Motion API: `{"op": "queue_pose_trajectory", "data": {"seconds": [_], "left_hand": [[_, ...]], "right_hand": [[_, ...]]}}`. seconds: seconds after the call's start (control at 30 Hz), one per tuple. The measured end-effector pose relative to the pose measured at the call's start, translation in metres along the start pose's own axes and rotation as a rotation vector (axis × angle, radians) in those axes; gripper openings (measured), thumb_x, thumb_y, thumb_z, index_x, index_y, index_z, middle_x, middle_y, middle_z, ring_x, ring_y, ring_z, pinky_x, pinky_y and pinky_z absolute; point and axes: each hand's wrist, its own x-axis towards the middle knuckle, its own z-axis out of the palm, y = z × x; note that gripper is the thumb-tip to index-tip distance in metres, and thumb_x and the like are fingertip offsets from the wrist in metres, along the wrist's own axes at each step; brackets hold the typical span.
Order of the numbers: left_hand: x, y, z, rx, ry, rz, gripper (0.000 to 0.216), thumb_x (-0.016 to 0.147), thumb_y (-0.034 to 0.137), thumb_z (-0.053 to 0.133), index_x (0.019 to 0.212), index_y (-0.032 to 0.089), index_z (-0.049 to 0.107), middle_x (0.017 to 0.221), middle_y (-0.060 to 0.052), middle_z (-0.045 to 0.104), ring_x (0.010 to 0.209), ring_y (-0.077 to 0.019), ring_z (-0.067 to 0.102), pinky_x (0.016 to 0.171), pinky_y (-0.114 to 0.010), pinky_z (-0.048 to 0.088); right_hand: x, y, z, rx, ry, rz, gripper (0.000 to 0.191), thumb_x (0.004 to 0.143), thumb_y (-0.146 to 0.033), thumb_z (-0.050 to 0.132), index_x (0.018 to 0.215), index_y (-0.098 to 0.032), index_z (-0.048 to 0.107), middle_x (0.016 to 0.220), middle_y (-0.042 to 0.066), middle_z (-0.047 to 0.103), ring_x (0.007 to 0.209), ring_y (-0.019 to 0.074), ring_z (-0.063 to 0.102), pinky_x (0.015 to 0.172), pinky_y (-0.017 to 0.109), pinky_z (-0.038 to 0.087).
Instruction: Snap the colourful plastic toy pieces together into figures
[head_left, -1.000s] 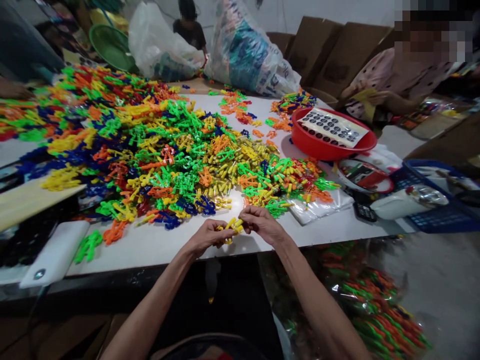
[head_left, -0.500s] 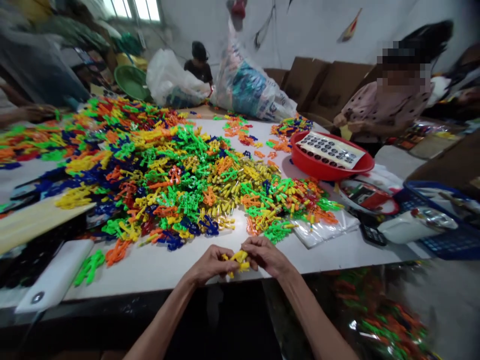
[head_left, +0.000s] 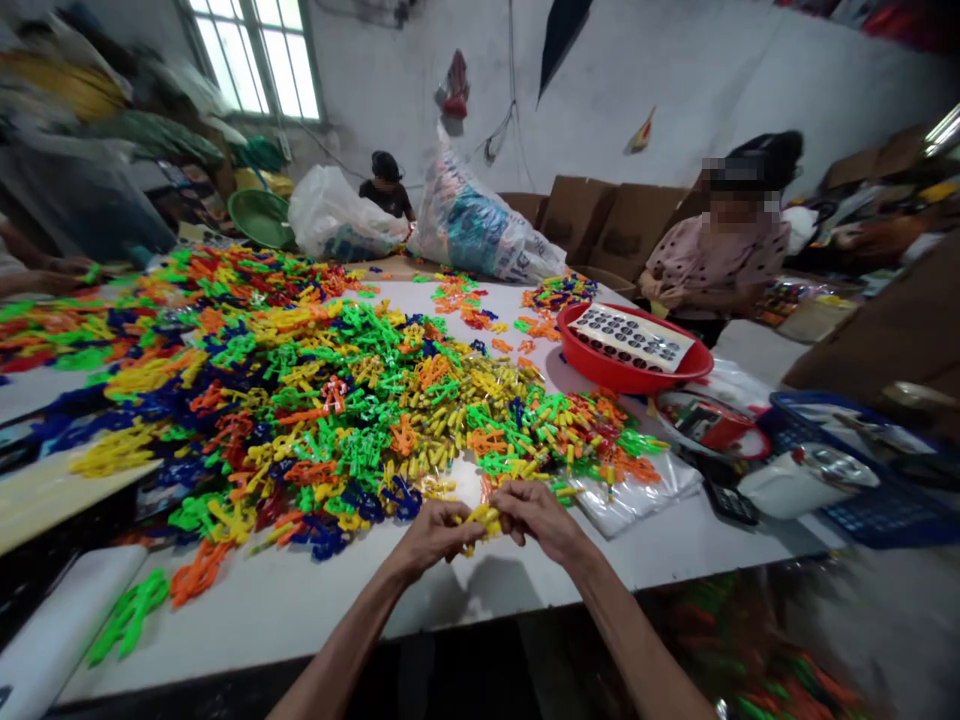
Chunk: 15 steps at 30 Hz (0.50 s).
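Observation:
Between both hands is a small yellow plastic piece (head_left: 484,521) with several short limbs, perhaps a toy part; its exact kind is hard to make out. My left hand (head_left: 431,538) pinches its left side with thumb and fingers. From the other side, the fingertips of my right hand (head_left: 544,518) close on the same piece. Just beyond the hands spreads a large heap of plastic pieces (head_left: 360,400) in green, yellow, orange, blue and red. Many bits in its nearer right part (head_left: 442,430) look like small yellow cylinders. Clear plastic bags (head_left: 637,495) lie flat to the right.
A red basin (head_left: 630,368) holds a sheet of round dark stickers (head_left: 634,337). Right of it are a calculator (head_left: 729,500) and a blue basket (head_left: 885,510). Stuffed plastic sacks (head_left: 480,225) stand at the back. A person (head_left: 720,250) sits at the far right; others are farther off.
The view has tilted up, showing more wall and window. Both hands still grip the yellow piece, now held over the tabletop nearer the heap, and the piece appears turned.

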Motion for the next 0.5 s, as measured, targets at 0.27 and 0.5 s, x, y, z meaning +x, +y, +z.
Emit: {"op": "queue_pose_trajectory", "data": {"seconds": [0.27,0.5], "left_hand": [[0.003,0.012,0.009,0.018,-0.109,0.011,0.036,0.067,0.048,0.066,0.065,0.013,0.059,0.053,0.003,0.049,0.045,-0.0052,0.038,0.043,-0.019,0.027],[0.018,0.002,0.013,0.147,0.006,-0.013,0.04,0.069,0.054,0.06,0.064,0.015,0.055,0.054,0.003,0.049,0.05,-0.0086,0.044,0.048,-0.021,0.033]], "right_hand": [[-0.009,-0.008,-0.012,0.02,-0.022,0.014,0.03,0.072,-0.044,0.061,0.064,-0.015,0.056,0.048,-0.004,0.049,0.036,0.0052,0.038,0.035,0.019,0.028],[0.002,-0.001,-0.006,-0.423,0.211,-0.24,0.025,0.076,-0.038,0.053,0.062,-0.017,0.056,0.054,-0.002,0.05,0.052,0.0101,0.044,0.048,0.022,0.035]]}}
